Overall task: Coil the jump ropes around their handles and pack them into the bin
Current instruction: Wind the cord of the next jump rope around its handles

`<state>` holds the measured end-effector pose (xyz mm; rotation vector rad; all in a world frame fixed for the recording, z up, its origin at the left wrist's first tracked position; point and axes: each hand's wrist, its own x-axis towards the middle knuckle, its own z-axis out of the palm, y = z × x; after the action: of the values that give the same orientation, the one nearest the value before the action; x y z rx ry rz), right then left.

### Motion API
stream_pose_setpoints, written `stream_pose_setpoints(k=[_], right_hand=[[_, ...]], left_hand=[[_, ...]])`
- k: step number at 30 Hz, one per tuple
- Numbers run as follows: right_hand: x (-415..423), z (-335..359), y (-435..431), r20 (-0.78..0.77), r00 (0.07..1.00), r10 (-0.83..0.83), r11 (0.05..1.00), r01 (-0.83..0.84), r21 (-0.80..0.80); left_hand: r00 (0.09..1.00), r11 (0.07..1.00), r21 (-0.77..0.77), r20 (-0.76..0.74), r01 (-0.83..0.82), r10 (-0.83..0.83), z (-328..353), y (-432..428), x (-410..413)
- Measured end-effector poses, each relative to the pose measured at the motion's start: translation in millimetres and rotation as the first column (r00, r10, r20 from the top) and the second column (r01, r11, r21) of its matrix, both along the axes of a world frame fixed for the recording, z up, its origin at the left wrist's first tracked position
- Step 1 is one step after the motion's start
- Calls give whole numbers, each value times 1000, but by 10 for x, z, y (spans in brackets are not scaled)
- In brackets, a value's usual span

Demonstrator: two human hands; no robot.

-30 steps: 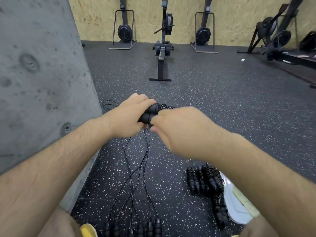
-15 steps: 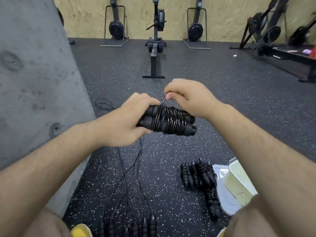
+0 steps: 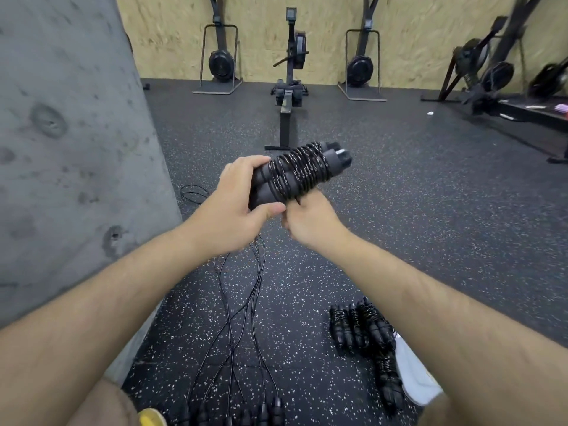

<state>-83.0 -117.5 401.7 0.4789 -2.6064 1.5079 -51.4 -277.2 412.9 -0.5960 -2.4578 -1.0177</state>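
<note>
Both hands are held out together above the floor. The left hand (image 3: pixel 242 207) grips the near end of a coiled jump rope (image 3: pixel 301 173). Its fingers and thumb wrap round the two black foam handles, which lie side by side and tilt up and away to the right with cord wound tightly round them. The right hand (image 3: pixel 310 224) sits just under the bundle, fingers curled on the loose tail of cord that hangs from the coil.

On the speckled rubber floor (image 3: pixel 415 226) below, several uncoiled jump ropes (image 3: pixel 246 309) trail away from handles lined up at the person's feet. To the right lies a heap of finished bundles (image 3: pixel 362 330), touching a white bin (image 3: pixel 412 373), of which only a corner shows past the right forearm. A concrete pillar (image 3: pixel 67 149) stands close on the left. A rowing machine (image 3: pixel 289 87) stands well back by the plywood wall (image 3: pixel 415 32).
</note>
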Motion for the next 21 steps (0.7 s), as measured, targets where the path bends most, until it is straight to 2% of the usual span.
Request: stream_pose_setpoints(k=[3, 7, 13, 17, 21], right_hand=[[14, 15, -49, 47, 998, -32, 996, 36, -87], [60, 40, -30, 5, 1000, -22, 1000, 21, 13], [163, 22, -42, -80, 996, -27, 987, 39, 154], [175, 34, -11, -189, 982, -25, 967, 72, 245], [193, 6, -10, -197, 979, -54, 968, 100, 230]], left_hand=[[993, 996, -30, -92, -79, 75, 7, 52, -2], [984, 986, -69, -111, -149, 141, -32, 51, -23], [979, 978, -47, -17, -204, 204, -43, 18, -46], [992, 993, -20, 42, -115, 115, -13, -15, -8], [991, 991, -124, 117, -42, 57, 47, -30, 45]])
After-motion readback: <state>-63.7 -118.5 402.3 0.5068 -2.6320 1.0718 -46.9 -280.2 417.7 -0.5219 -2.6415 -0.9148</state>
